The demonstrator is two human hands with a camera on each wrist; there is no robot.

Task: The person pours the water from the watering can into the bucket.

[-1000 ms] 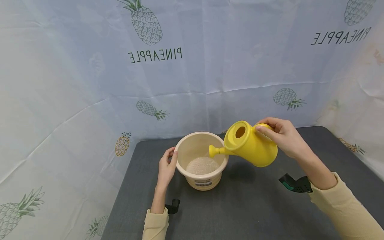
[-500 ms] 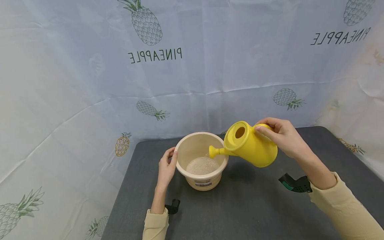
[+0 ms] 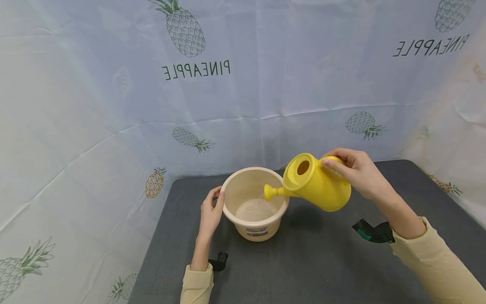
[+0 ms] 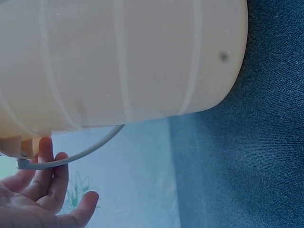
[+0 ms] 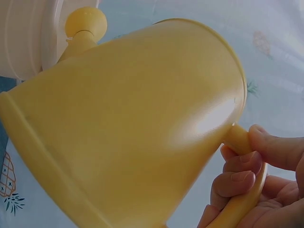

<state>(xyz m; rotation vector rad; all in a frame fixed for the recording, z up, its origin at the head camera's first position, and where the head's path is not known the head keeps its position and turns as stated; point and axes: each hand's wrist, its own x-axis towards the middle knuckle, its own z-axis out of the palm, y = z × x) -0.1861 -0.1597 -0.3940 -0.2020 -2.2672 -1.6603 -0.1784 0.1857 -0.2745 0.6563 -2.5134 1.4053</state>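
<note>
Nothing much has moved: my right hand (image 3: pixel 360 173) still grips the tipped watering can (image 3: pixel 317 183), pouring into the bucket (image 3: pixel 254 202); my left hand (image 3: pixel 210 211) rests open against it. Next, I tip back upright.

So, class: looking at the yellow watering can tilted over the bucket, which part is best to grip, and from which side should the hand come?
Grip the watering can by its curved handle, coming from the back, opposite the spout. The handle loops off the rear wall and leaves room for curled fingers, as the right hand shows. The body is broad and smooth. The left hand touches the bucket.
</note>
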